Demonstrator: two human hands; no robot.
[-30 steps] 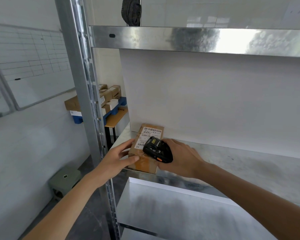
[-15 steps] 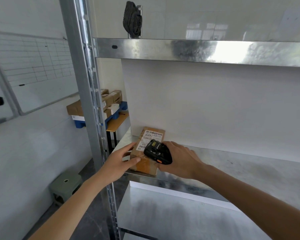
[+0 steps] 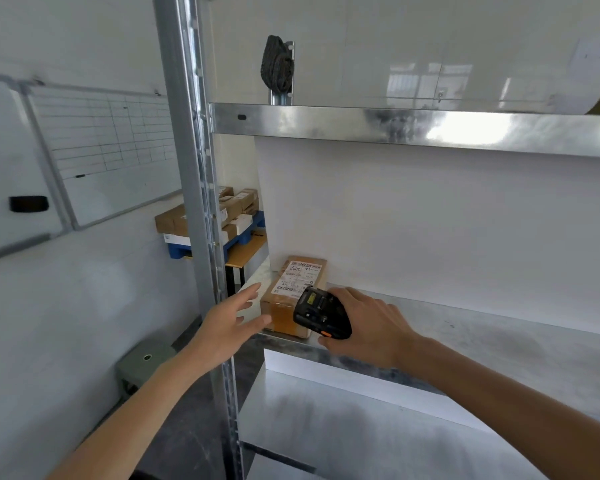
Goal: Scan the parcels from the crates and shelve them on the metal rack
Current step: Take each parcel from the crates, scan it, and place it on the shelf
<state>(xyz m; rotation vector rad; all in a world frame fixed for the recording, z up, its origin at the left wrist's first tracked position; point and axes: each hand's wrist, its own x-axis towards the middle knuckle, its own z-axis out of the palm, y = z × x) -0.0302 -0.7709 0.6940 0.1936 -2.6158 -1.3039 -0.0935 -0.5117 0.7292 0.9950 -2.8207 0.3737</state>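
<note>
A brown cardboard parcel [image 3: 291, 296] with a white shipping label lies flat at the left end of the metal rack's middle shelf [image 3: 499, 337]. My left hand [image 3: 231, 318] hovers just left of the parcel with fingers spread, thumb tip close to its front corner, holding nothing. My right hand [image 3: 368, 327] grips a black handheld scanner [image 3: 321, 315] with an orange button, right beside the parcel's front right corner. Behind the rack post, more parcels [image 3: 234, 209] sit in a blue crate [image 3: 243, 233] on a wooden table.
The rack's upright post [image 3: 194, 202] stands between my left arm and the shelf. An upper shelf [image 3: 395, 128] carries a dark bundled item [image 3: 277, 65]. A lower shelf [image 3: 361, 427] lies beneath. A grey stool [image 3: 142, 365] sits on the floor; a whiteboard [image 3: 101, 143] hangs left.
My left hand has let go of the parcel and drawn back a little with fingers spread. The parcel stays on the shelf. My right hand with the scanner has shifted slightly right.
</note>
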